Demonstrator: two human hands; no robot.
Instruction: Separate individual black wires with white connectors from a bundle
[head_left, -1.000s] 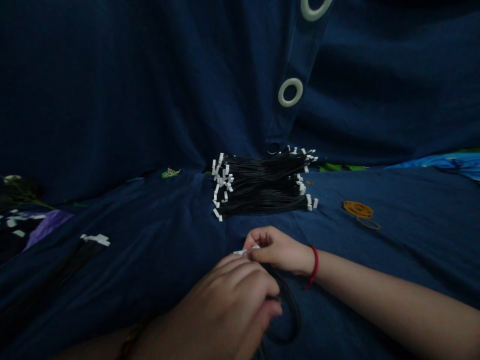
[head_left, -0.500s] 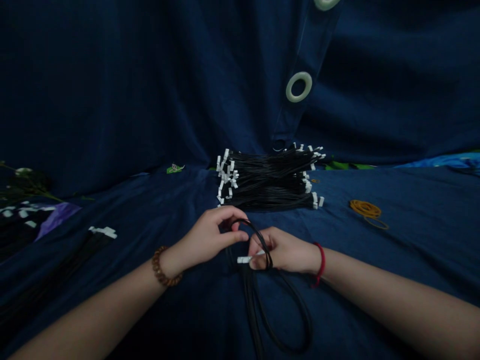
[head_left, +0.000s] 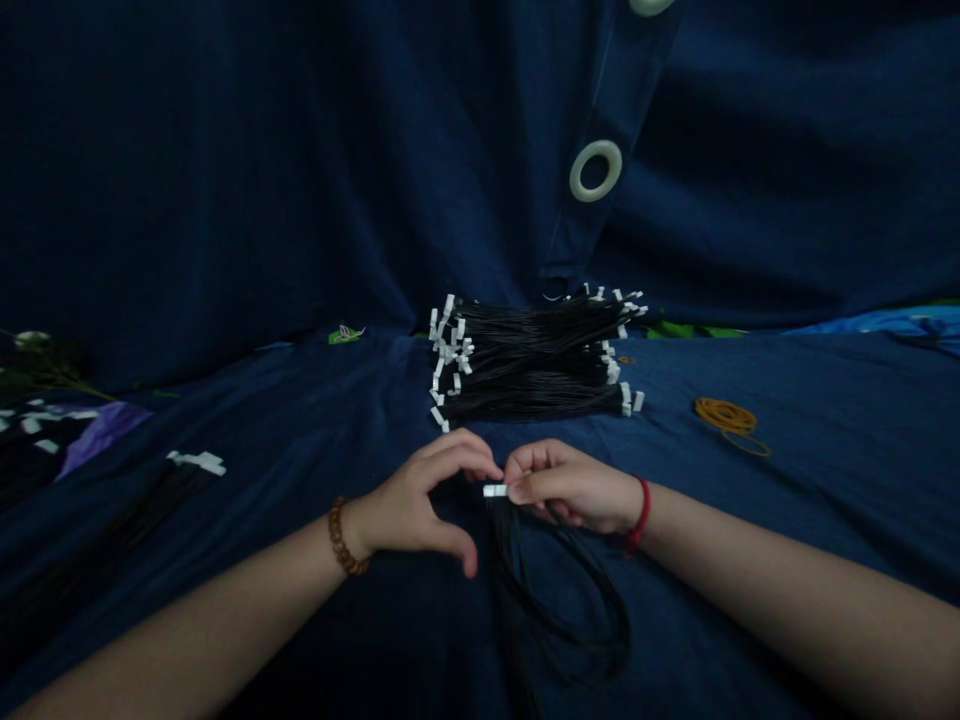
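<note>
Behind the cable stack (head_left: 536, 362) hangs the curtain (head_left: 262, 180); rubber bands (head_left: 721, 413) lie right of the stack, a cable bundle (head_left: 161, 500) front-left, a looped cable hank (head_left: 500, 535) before it

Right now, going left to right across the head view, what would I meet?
Purple sheet → loose bunch's white tips → beaded bracelet → left hand → held connectors → right hand → red bracelet → orange bands → bright blue sheet.

Thin black cables (head_left: 504, 560) hang, loosely looped, below the right hand (head_left: 574, 487), which pinches their white end connectors (head_left: 495, 491).
</note>
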